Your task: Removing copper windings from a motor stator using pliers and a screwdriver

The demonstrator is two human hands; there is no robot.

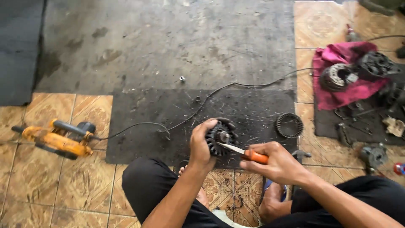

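The left hand (201, 145) has its fingers clamped around the round black toothed metal motor core (220, 136), which sits upright on the dark rubber mat (147, 122) just ahead of the person's knees; the palm hides the core's near-left side. The right hand (279, 162) has its fingers closed on the orange handle of a screwdriver (244, 153), whose bright blade points toward ten o'clock and meets the core's centre. What lies inside the hub is too small to make out.

At three o'clock from the core, close by on the mat, lies a black ribbed metal ring (289, 125). A thin black cable (198, 109) runs across the mat from eleven o'clock, ending at the yellow and black power tool (57, 139) on the patterned tile floor (50, 194) at nine o'clock. A small nut (182, 78) rests on the grey concrete at twelve. At two o'clock, a magenta cloth (341, 80) carries dark round motor parts (358, 69), partly blurred, with other parts beyond cut off by the frame edge. The bare feet are half hidden under the arms.
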